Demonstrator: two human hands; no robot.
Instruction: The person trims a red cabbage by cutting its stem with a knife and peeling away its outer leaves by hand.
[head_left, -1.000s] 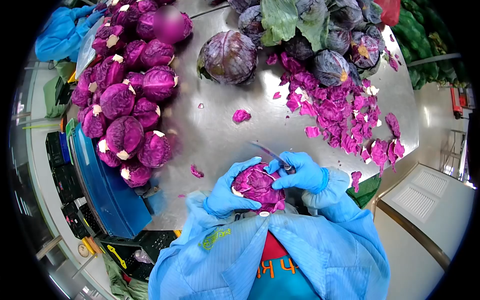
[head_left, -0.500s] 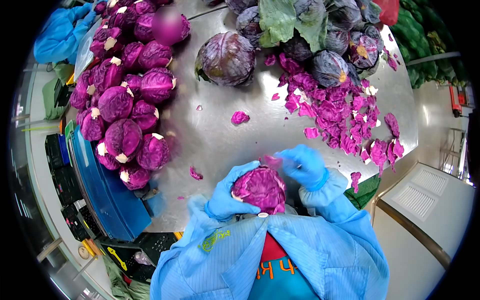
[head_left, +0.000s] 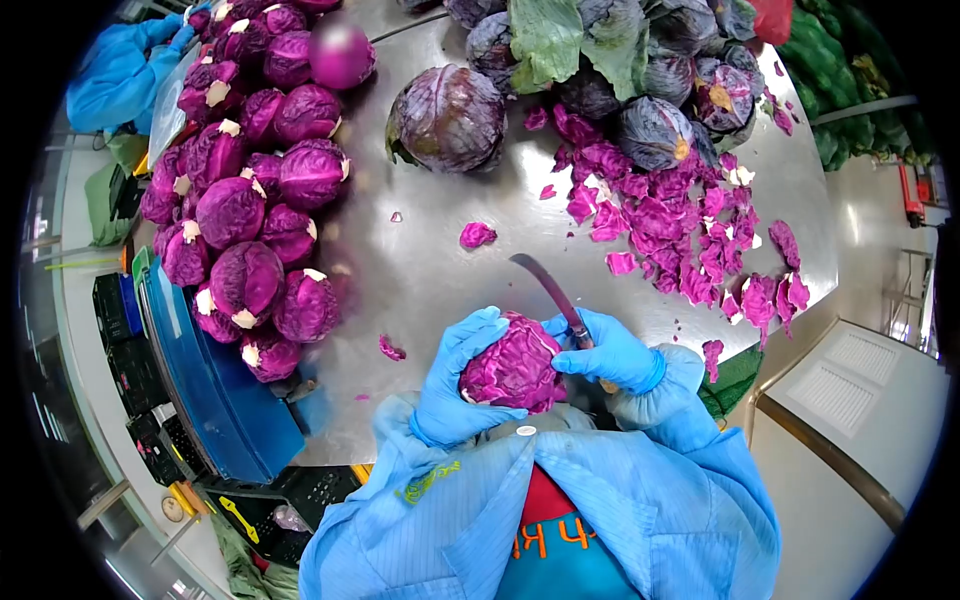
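Observation:
A peeled purple cabbage (head_left: 512, 366) is held close to my body at the table's near edge. My left hand (head_left: 458, 375), in a blue glove, wraps round its left side. Gloved in blue too, my right hand (head_left: 612, 350) grips a knife (head_left: 548, 285) at the cabbage's right side, its curved dark blade pointing up and left. The right fingertips touch or nearly touch the cabbage. Trimmed cabbages (head_left: 247, 280) are heaped at the left. Torn purple leaves (head_left: 665, 235) lie scattered at the right, below unpeeled dark cabbages (head_left: 655, 130).
The metal table (head_left: 430, 260) bears a single large unpeeled cabbage (head_left: 447, 118) near its top middle. A blue bin (head_left: 225, 375) and black crates (head_left: 135, 350) stand at the left. Green net sacks (head_left: 850, 80) are at the upper right.
My right hand moved away from the cabbage with a torn leaf, then came back; that leaf no longer shows in it. The knife blade now points up. The cabbage has turned slightly.

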